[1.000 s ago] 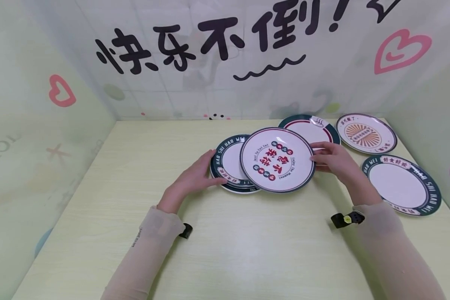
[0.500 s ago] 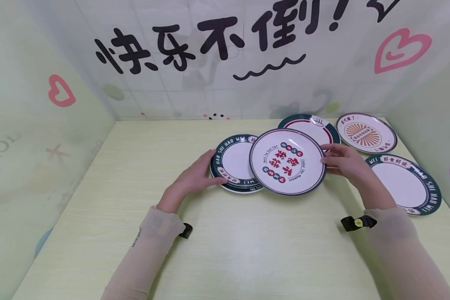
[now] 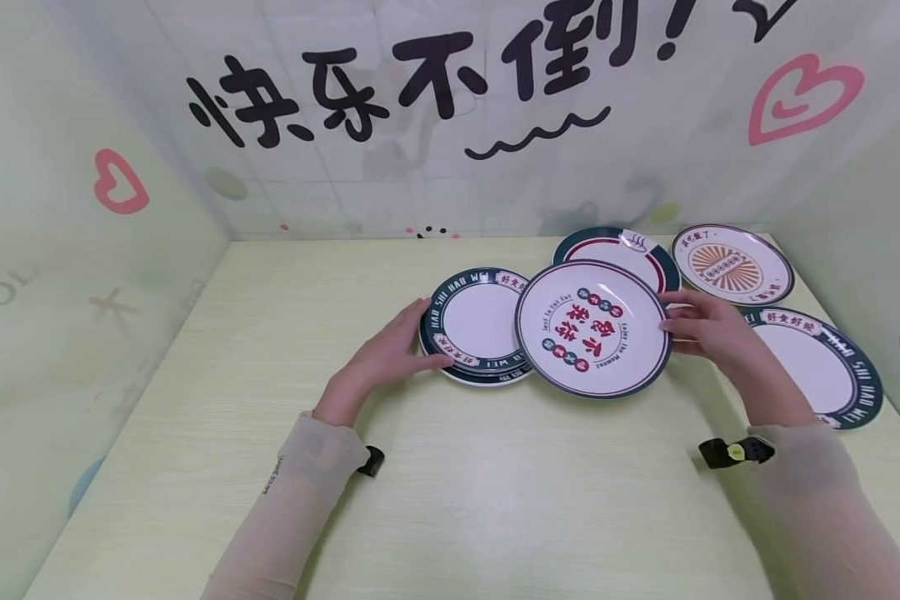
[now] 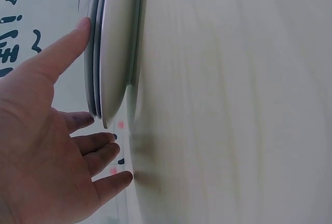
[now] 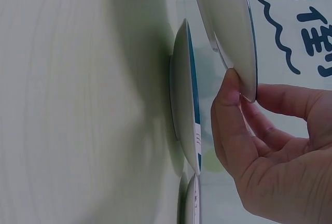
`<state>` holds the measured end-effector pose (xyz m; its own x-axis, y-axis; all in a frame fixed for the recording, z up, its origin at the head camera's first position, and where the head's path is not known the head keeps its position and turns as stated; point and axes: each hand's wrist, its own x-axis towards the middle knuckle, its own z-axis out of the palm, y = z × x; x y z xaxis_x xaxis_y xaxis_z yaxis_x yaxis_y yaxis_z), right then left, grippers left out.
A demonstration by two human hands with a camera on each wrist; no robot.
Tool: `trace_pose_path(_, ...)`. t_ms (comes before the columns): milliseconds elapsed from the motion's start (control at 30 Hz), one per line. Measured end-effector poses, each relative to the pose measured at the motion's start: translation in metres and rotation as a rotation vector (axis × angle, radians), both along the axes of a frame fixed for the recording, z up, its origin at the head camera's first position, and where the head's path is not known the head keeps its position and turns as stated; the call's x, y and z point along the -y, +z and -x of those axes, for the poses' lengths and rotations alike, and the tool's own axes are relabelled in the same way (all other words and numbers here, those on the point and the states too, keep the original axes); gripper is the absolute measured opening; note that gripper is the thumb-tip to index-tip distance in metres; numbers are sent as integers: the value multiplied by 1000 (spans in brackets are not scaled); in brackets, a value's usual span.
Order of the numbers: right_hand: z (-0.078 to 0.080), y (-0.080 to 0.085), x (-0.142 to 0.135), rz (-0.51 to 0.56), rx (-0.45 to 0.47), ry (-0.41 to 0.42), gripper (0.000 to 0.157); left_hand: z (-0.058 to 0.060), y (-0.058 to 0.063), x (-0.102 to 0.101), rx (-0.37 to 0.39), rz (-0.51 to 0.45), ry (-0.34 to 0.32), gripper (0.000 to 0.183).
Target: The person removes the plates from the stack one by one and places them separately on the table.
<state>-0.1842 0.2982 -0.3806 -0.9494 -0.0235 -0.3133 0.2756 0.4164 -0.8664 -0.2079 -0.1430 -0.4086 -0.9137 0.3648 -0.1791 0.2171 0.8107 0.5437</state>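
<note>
L hand (image 3: 386, 350): angled forward-right, fingers extended, touching rim of plate stack (image 3: 480, 323) | red-lettered plate (image 3: 594, 329): raised, overlapping stack's right edge in head view; round, face up, print rows slanting down rightward | R hand (image 3: 708, 332): angled forward-left, pinching lettered plate's right rim

White plate (image 3: 594, 329) with red characters, face up, held aloft, partly hiding stacked green-rimmed plates (image 3: 478, 323)
</note>
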Motion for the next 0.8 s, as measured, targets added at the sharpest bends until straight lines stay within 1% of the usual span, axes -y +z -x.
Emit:
trace_pose_path(133,-3,-1,-5,3,6,-5,51,0,0,0,0,-1,1,108)
trace_pose_path(267,-6,-3,-12,3,-3,7,49,0,0,0,-2,-2,-1,108)
trace_pose_path(467,-9,-6,-20,0,4,-12,43,0,0,0,1,-2,0,108)
trace_pose_path(800,-13,-10,-28,-9,2,-21,42,1,-1,1,-7,-10,-3,107)
